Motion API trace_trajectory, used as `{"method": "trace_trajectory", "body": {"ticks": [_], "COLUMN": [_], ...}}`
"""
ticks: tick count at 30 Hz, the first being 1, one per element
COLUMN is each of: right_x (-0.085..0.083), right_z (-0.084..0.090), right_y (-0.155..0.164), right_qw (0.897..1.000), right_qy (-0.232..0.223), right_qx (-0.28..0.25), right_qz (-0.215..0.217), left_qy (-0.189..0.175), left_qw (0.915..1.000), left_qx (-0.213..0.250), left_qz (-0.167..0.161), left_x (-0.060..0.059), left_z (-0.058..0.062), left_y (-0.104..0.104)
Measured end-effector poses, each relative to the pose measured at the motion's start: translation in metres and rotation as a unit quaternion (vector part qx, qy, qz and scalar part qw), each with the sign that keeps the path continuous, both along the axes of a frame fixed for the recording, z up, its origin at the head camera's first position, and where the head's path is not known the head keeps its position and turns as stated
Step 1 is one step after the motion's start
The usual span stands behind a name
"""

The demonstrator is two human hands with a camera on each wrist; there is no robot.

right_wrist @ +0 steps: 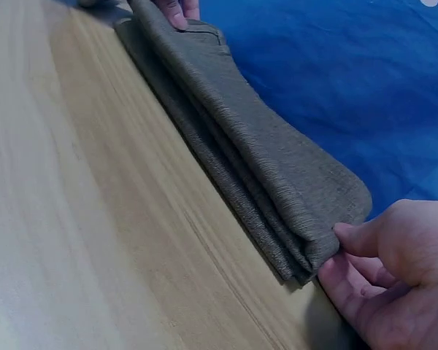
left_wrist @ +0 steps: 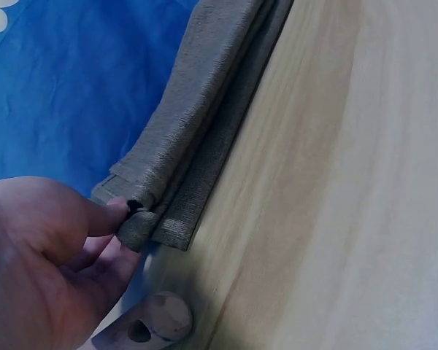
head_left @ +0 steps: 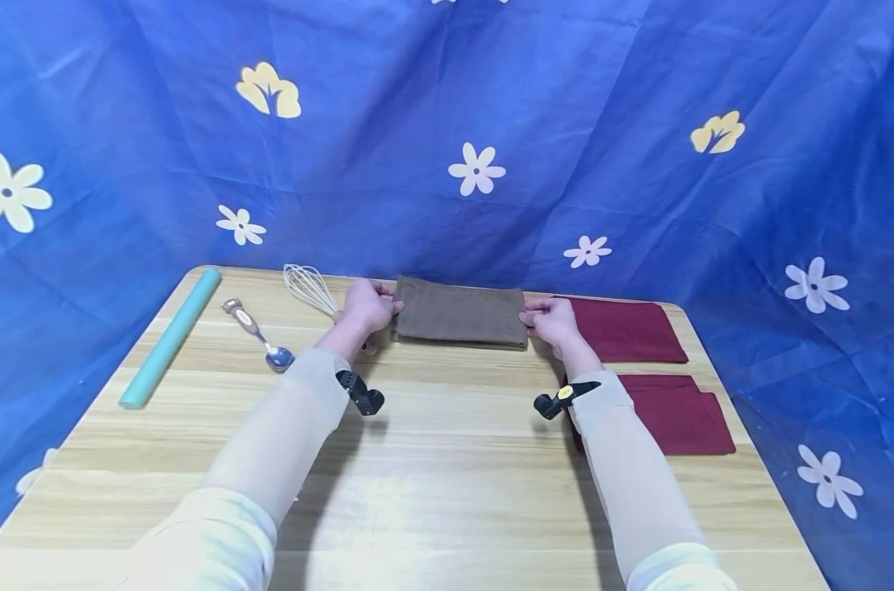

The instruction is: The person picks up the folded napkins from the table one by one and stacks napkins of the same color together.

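A folded brown-grey cloth (head_left: 461, 313) lies at the table's back edge, in layers. My left hand (head_left: 369, 305) pinches its left end between thumb and fingers, as the left wrist view shows on the cloth's corner (left_wrist: 136, 230). At the other end my right hand (head_left: 553, 320) pinches the right corner; in the right wrist view the thumb lies on top of the cloth (right_wrist: 277, 182) and the fingers are below. Partly hidden by the left hand and forearm is a whisk (head_left: 309, 286) with white wires; its handle end (left_wrist: 160, 317) shows under that hand.
To the left lie a spoon (head_left: 278, 358) with a decorated handle and a turquoise rod (head_left: 171, 336). Two folded dark red cloths, a back one (head_left: 627, 330) and a front one (head_left: 679, 414), lie at the right. A blue flowered curtain (head_left: 387, 148) hangs behind the wooden table (head_left: 447, 460).
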State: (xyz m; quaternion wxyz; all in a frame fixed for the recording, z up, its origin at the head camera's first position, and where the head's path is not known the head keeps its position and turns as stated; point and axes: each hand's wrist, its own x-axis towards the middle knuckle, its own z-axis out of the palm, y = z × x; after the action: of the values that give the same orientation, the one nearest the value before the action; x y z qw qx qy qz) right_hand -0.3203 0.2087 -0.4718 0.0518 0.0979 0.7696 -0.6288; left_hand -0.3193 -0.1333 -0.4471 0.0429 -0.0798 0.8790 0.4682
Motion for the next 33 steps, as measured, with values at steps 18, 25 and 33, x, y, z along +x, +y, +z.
{"method": "trace_trajectory", "body": {"ticks": [18, 25, 33], "right_x": [0.0024, 0.0027, 0.0007], "right_z": [-0.0033, -0.0020, 0.0003], "right_y": [0.0002, 0.0007, 0.0031], "right_qw": [1.000, 1.000, 1.000], "right_qy": [-0.002, -0.005, -0.010], "right_qx": [0.010, 0.003, 0.002], "right_qz": [-0.010, -0.009, 0.005], "left_qy": [-0.009, -0.008, -0.012], "left_qw": [0.9998, 0.9999, 0.9997], "left_qx": [-0.013, -0.012, 0.020], "left_qz": [0.007, -0.002, -0.004], "left_x": [0.0016, -0.0004, -0.0065], "left_z": [-0.0041, -0.0044, -0.0066], "left_y": [-0.0027, -0.0029, -0.0056]}}
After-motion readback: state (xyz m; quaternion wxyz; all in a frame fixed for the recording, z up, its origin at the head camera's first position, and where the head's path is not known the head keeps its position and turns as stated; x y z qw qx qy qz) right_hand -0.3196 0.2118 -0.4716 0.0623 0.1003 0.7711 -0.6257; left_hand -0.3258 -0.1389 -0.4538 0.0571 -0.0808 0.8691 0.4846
